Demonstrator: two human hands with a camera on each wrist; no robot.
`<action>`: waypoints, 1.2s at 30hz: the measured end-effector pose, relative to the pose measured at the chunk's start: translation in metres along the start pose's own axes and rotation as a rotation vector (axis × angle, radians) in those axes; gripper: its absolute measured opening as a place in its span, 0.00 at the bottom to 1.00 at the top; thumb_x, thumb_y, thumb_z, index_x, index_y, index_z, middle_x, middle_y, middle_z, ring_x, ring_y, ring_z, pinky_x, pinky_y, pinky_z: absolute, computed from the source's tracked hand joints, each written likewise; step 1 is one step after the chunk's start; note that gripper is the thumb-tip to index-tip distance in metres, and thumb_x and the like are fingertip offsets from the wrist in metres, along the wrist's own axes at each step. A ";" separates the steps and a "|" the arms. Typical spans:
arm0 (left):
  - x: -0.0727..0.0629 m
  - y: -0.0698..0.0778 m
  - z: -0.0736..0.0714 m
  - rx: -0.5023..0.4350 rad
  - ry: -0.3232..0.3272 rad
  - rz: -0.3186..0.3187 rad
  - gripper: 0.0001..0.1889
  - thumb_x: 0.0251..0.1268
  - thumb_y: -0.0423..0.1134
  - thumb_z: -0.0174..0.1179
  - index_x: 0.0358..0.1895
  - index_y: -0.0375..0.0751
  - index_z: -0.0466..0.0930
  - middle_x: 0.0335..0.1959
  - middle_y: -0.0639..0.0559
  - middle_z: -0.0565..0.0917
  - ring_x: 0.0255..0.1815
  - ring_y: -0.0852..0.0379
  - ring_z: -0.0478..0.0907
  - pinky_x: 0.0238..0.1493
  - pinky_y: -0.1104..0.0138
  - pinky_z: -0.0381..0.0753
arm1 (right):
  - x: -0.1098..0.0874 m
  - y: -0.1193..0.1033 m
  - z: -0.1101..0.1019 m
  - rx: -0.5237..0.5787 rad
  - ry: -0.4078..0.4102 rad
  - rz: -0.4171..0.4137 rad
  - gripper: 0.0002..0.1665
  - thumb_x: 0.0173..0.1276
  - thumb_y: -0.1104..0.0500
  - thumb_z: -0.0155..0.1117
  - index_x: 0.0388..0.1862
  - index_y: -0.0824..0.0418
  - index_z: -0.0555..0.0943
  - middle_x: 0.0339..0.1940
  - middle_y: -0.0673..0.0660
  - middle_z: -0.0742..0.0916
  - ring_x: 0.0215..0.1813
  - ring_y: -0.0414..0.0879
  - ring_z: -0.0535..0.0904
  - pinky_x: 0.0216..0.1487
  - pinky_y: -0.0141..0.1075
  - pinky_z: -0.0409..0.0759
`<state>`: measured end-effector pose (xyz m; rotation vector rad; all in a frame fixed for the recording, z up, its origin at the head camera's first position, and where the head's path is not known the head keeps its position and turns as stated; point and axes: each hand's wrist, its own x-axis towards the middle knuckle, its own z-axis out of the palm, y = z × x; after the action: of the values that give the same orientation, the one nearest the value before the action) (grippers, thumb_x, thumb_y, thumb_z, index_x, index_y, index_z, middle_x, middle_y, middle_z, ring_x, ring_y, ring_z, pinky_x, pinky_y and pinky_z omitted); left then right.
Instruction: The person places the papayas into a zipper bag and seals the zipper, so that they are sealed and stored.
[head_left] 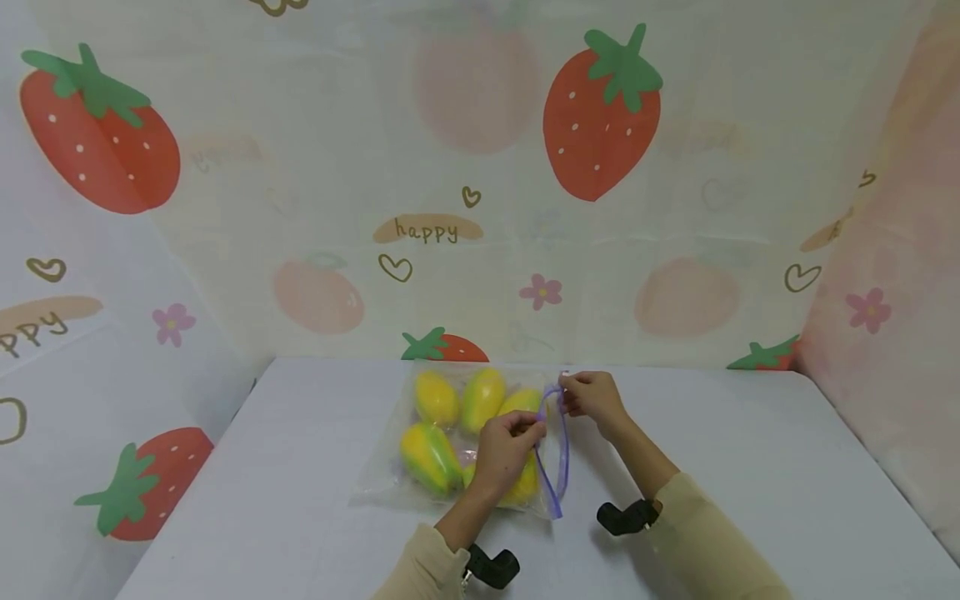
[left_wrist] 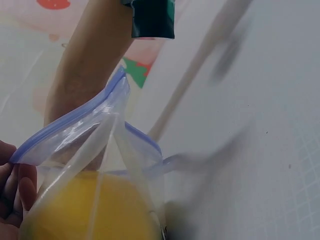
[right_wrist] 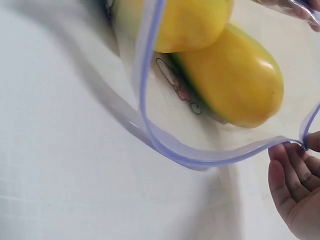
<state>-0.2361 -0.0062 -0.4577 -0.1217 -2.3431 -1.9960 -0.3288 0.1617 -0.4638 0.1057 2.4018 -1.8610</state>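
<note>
A clear zip bag (head_left: 386, 475) with a purple zip strip lies on the table, holding several yellow-green mangoes (head_left: 430, 457). Its mouth faces right and gapes. My left hand (head_left: 504, 450) reaches over the bag and pinches the near lip of the mouth; in the left wrist view its fingers (left_wrist: 27, 187) grip the purple edge. At the far corner of the mouth, my right hand (head_left: 594, 396) pinches the strip between thumb and fingers. The right wrist view looks into the mouth, where two mangoes (right_wrist: 235, 75) lie close to the purple zip (right_wrist: 200, 162).
The white table (head_left: 712, 467) ends at a back curtain (head_left: 480, 167) printed with strawberries and hearts. Similar cloth hangs at both sides. A black camera mount (head_left: 628, 517) sits on the right wrist, another (head_left: 493, 567) on the left.
</note>
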 end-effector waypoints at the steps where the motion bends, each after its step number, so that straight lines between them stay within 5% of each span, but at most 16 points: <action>1: 0.000 0.000 0.000 0.012 -0.010 0.002 0.11 0.63 0.38 0.64 0.41 0.32 0.86 0.32 0.44 0.86 0.29 0.63 0.76 0.30 0.77 0.76 | 0.001 0.000 -0.001 -0.011 0.005 -0.005 0.20 0.71 0.58 0.58 0.44 0.77 0.81 0.21 0.52 0.85 0.21 0.39 0.80 0.27 0.29 0.80; 8: -0.004 0.002 0.001 0.149 -0.132 0.011 0.13 0.66 0.42 0.61 0.41 0.35 0.87 0.31 0.47 0.86 0.29 0.62 0.78 0.32 0.74 0.77 | 0.008 -0.001 -0.008 -0.053 0.015 0.010 0.19 0.71 0.59 0.57 0.45 0.77 0.81 0.23 0.53 0.85 0.24 0.40 0.81 0.30 0.31 0.82; 15: -0.008 0.003 0.002 0.288 -0.188 -0.005 0.14 0.66 0.46 0.60 0.39 0.40 0.89 0.30 0.53 0.87 0.27 0.64 0.73 0.30 0.74 0.74 | 0.015 -0.003 -0.008 -0.077 0.019 0.071 0.19 0.70 0.58 0.57 0.46 0.76 0.81 0.25 0.53 0.85 0.24 0.40 0.79 0.31 0.31 0.82; 20: -0.010 0.007 0.000 0.358 -0.258 0.011 0.14 0.65 0.47 0.60 0.37 0.41 0.90 0.23 0.52 0.85 0.22 0.63 0.66 0.25 0.73 0.65 | 0.020 -0.003 -0.007 -0.047 0.024 0.073 0.20 0.69 0.57 0.59 0.46 0.75 0.81 0.24 0.52 0.83 0.24 0.40 0.78 0.30 0.30 0.81; 23: -0.008 0.009 -0.002 0.374 -0.285 0.026 0.13 0.65 0.46 0.60 0.37 0.42 0.90 0.26 0.54 0.85 0.25 0.64 0.69 0.29 0.73 0.69 | 0.021 -0.003 -0.006 -0.010 0.021 0.069 0.20 0.69 0.57 0.60 0.47 0.75 0.81 0.23 0.51 0.82 0.23 0.40 0.78 0.30 0.29 0.81; 28: 0.007 0.016 -0.007 0.376 -0.340 0.040 0.13 0.67 0.46 0.58 0.38 0.44 0.89 0.31 0.55 0.86 0.30 0.63 0.74 0.34 0.72 0.75 | 0.020 -0.005 -0.005 0.005 0.008 0.041 0.20 0.70 0.57 0.59 0.48 0.75 0.80 0.24 0.50 0.82 0.25 0.39 0.78 0.32 0.29 0.81; 36: 0.051 0.035 -0.018 0.418 -0.385 0.121 0.14 0.70 0.47 0.56 0.43 0.42 0.87 0.36 0.51 0.87 0.30 0.60 0.75 0.34 0.73 0.77 | 0.021 -0.009 -0.005 0.021 -0.005 0.013 0.19 0.70 0.58 0.59 0.48 0.76 0.80 0.23 0.49 0.84 0.24 0.38 0.79 0.31 0.29 0.80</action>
<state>-0.2829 -0.0178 -0.4154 -0.6562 -2.8432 -1.4939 -0.3511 0.1643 -0.4565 0.1183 2.3729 -1.8790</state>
